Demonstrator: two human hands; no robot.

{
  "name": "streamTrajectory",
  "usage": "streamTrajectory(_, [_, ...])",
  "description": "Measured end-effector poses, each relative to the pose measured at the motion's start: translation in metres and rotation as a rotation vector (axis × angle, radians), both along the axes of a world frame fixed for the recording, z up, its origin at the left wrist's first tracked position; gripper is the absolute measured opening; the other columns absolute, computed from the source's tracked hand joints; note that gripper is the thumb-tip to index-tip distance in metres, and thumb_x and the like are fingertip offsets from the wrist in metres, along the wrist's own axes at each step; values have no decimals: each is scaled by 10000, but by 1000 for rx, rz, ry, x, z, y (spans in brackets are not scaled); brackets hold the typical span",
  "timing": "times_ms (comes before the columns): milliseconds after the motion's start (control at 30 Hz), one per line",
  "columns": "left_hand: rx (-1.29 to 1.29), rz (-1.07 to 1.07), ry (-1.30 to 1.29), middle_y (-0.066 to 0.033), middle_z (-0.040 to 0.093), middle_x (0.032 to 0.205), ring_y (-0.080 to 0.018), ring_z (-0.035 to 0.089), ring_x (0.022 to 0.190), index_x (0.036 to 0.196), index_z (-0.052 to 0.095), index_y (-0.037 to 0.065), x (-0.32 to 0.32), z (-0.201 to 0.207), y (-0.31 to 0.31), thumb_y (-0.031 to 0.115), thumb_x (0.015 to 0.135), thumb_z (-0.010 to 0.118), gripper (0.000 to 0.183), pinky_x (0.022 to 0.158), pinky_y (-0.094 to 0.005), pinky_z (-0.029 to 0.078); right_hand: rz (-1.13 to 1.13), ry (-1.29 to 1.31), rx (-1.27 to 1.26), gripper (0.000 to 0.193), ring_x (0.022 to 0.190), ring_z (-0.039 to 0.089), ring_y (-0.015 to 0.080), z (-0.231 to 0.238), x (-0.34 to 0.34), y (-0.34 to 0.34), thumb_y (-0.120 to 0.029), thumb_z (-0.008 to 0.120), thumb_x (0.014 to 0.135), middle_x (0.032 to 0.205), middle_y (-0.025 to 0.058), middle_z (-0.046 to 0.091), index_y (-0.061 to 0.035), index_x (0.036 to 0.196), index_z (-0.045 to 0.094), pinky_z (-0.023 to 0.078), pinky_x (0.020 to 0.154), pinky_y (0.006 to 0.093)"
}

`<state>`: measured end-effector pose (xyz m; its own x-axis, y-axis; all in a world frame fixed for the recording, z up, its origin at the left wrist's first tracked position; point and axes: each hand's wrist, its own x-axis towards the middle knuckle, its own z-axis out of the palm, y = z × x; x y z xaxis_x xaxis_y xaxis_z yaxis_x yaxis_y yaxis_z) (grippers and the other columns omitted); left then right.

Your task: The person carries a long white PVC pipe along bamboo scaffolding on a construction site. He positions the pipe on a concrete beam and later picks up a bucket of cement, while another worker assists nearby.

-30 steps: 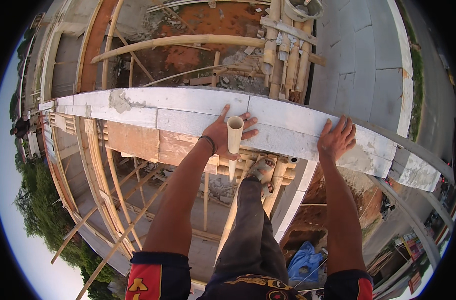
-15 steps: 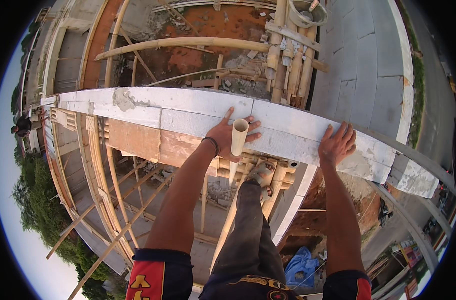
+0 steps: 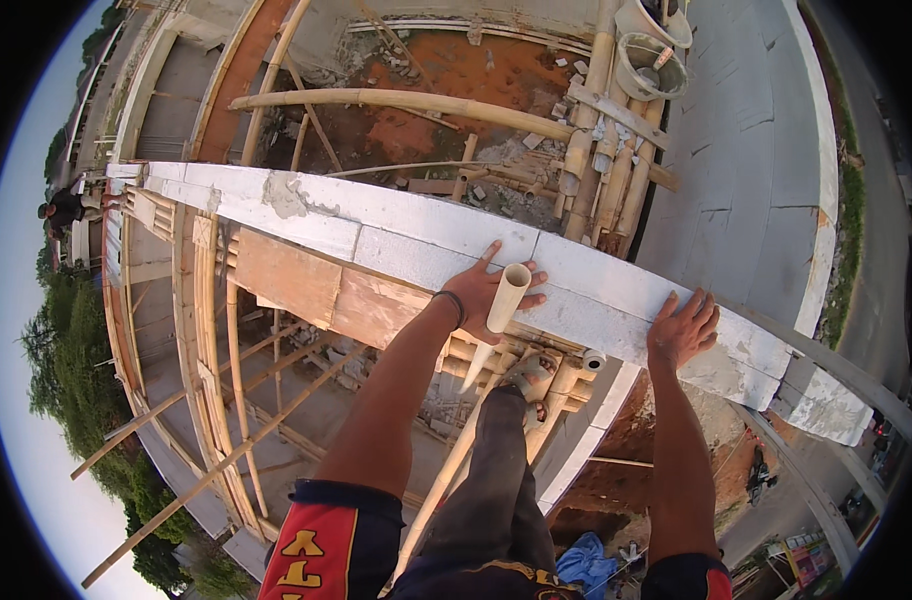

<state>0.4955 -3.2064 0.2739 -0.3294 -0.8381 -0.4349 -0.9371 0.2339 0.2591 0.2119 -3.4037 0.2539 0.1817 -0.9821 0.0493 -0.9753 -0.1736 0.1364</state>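
Observation:
Both of my hands rest on a long wall of white lightweight blocks (image 3: 416, 219), which crosses in front of me. My left hand (image 3: 471, 300) lies on its top and near edge with fingers spread. Just in front of that hand stands an upright cream plastic pipe (image 3: 508, 300), open at its top, hiding part of the palm and fingers. Whether the hand touches the pipe I cannot tell. Farther right, my right hand (image 3: 682, 330) presses flat on the blocks, fingers apart and holding nothing.
Below me, my foot (image 3: 534, 372) stands on bamboo poles (image 3: 568, 385). Beyond the wall, a grey bucket (image 3: 650, 68) sits on more poles. A grey block wall (image 3: 746, 170) borders the road at right. Another person (image 3: 66, 210) is at far left. A blue sheet (image 3: 586, 562) lies below.
The view has turned a little, so the wall and bucket sit lower and mostly farther right in the picture. Both hands stay on the blocks, and the pipe still stands by the left one.

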Motion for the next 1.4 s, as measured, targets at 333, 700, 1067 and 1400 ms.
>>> streamTrajectory(333, [-16, 59, 129, 48, 142, 1601, -174, 119, 1478, 1483, 273, 373, 3, 2, 5, 583, 611, 745, 1014, 1164, -630, -4, -8, 13, 16, 532, 1391, 268, 278, 5, 1, 3, -473, 393, 980, 1458, 58, 359, -140, 1395, 391, 259, 1078, 557])
streamTrajectory(700, [-17, 65, 173, 23, 141, 1603, -187, 99, 1483, 1489, 281, 346, 4, 4, 6, 552, 651, 739, 977, 1165, -620, -27, -22, 5, 42, 529, 1390, 272, 285, 16, 6, 5, -450, 402, 979, 1461, 71, 358, -120, 1392, 397, 266, 1078, 560])
streamTrajectory(1067, [-15, 59, 164, 23, 130, 1604, -188, 99, 1482, 1491, 268, 350, 4, 1, 6, 567, 653, 737, 984, 1168, -615, -23, -18, 12, 24, 535, 1386, 280, 285, 13, 5, 4, -451, 418, 974, 1451, 71, 373, -122, 1397, 403, 276, 1073, 562])
streamTrajectory(1400, [-27, 41, 129, 55, 129, 1598, -189, 145, 1472, 1509, 220, 351, 5, -2, 6, 623, 642, 727, 1041, 1159, -633, -43, -24, -1, 26, 536, 1388, 277, 279, 12, 5, 4, -460, 426, 967, 1448, 55, 366, -138, 1394, 399, 277, 1076, 561])
